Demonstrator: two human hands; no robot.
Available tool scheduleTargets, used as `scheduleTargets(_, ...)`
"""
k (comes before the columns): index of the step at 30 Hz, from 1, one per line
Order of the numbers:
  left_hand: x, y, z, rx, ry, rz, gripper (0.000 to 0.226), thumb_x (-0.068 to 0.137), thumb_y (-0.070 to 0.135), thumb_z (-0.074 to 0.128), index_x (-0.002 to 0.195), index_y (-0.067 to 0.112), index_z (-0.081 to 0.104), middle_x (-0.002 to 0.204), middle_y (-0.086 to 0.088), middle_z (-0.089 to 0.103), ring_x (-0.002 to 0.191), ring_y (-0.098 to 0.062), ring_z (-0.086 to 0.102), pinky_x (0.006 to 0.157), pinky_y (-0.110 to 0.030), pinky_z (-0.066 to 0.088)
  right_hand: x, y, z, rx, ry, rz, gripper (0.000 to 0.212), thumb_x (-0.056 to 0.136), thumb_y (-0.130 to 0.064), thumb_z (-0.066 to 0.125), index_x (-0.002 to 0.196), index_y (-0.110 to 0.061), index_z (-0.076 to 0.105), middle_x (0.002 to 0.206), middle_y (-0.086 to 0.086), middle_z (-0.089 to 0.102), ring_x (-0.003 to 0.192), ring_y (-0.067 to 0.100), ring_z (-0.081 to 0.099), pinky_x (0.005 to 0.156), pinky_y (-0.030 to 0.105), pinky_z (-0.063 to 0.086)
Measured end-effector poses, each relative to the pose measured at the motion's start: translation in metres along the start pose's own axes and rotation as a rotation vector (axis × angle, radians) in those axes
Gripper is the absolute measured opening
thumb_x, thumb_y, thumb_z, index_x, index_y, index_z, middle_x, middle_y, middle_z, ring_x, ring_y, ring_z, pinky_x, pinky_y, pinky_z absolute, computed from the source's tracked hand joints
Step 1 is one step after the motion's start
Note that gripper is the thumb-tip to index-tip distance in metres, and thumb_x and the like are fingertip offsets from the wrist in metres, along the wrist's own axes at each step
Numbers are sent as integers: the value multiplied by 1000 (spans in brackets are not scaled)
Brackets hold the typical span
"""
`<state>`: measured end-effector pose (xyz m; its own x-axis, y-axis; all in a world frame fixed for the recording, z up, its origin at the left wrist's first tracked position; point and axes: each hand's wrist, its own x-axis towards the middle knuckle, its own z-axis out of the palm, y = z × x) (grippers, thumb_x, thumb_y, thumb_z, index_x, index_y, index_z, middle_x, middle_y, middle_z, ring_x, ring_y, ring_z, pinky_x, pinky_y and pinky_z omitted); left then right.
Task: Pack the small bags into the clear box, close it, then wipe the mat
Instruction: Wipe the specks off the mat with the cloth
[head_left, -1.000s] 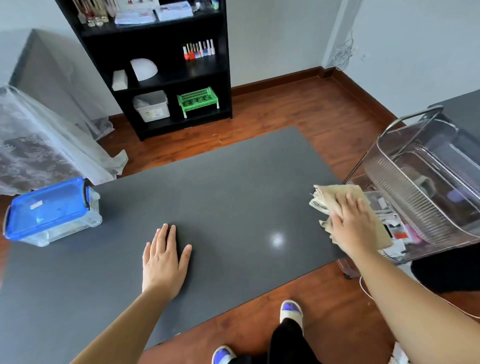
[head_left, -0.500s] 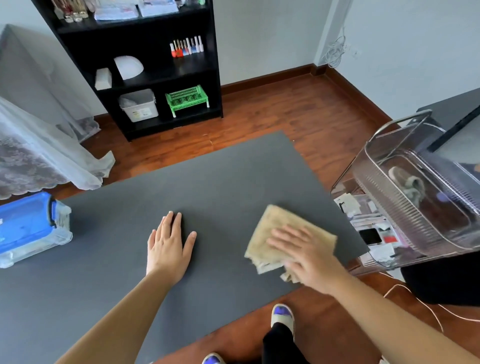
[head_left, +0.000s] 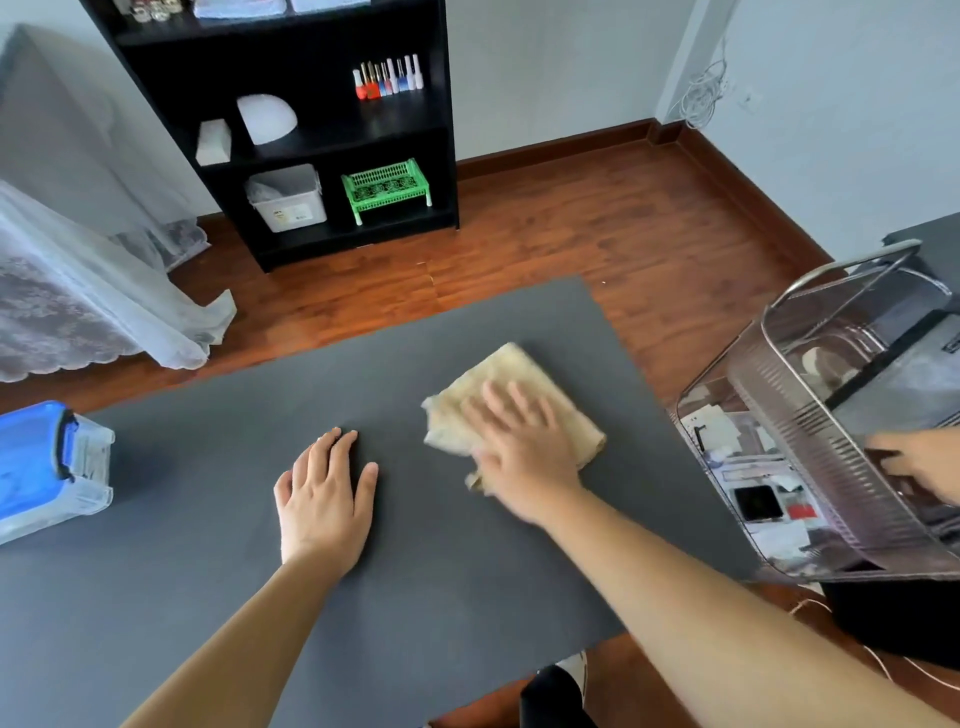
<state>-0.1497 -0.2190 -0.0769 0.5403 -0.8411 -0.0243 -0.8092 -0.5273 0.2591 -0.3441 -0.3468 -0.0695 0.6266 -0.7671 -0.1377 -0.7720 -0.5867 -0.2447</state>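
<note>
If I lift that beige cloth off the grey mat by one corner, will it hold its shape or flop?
Probably flop: the cloth looks soft, folded in layers, with a rumpled edge beside the right hand. It likely unfolds when hung from a corner. It seems light, since a flat palm alone appears to slide it over the mat.

A room in what appears to be a home nail-care space is showing reddish wood flooring (head_left: 597, 228) and pale walls (head_left: 545, 67). At 12 o'clock a black shelving unit (head_left: 447, 130) is holding a row of nail polish bottles (head_left: 387, 78), a white dome (head_left: 267, 118) that may be a nail lamp, a green basket (head_left: 387, 188) and a lidded white bin (head_left: 288, 200). Lace fabric (head_left: 93, 301) is draping at 9 o'clock, while a dark grey mat (head_left: 311, 374) is covering the worktop.
</note>
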Motion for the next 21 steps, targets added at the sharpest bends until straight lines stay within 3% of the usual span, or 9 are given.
scheduleTargets(3,18,6,-1,-21,20,-10,48,94,42,36,136,18,41,145,0,39,132,-22,32,108,-41,22,-53,-16,15,15,-50,-299,53,90,-42,37,143,-42,29,156,-10,24,145,23,21,117,45,13)
scheduleTargets(6,35,12,1,-3,-1,-27,55,95,45,34,142,17,32,152,-1,29,139,-21,24,111,-40,17,-91,27,14,-26,-56,-401,60,86,-42,47,143,-45,26,155,-18,23,144,13,20,115,38,11)
scheduleTargets(8,41,14,4,28,-12,-33,58,95,47,31,145,17,27,155,-1,24,143,-19,17,113,-39,12,-88,68,2,-40,-22,-307,62,84,-41,46,143,-44,27,154,-17,25,144,13,21,114,36,12)
scheduleTargets(11,42,13,8,26,-2,-32,56,95,44,31,145,18,27,156,-1,24,144,-18,16,114,-39,11,-44,113,-19,-43,23,0,57,89,-43,34,145,-35,26,154,-8,25,145,21,22,115,36,14)
scheduleTargets(15,42,11,8,-9,15,-31,52,96,38,32,144,18,30,154,0,28,144,-18,18,115,-38,12,48,92,-26,-35,79,318,58,94,-45,33,149,-35,15,160,-7,8,148,20,5,118,41,12)
scheduleTargets(17,43,11,8,-39,22,-37,51,97,35,32,144,16,29,154,-1,28,143,-18,19,115,-38,12,79,54,-21,-29,52,204,57,94,-48,32,148,-36,17,160,-7,9,148,21,5,118,43,10)
scheduleTargets(21,40,10,6,-167,53,-79,53,97,30,30,146,11,22,154,-8,27,141,-21,22,116,-39,15,73,-23,-1,-28,-44,-236,56,92,-49,34,146,-40,22,159,-8,16,147,23,10,117,45,6)
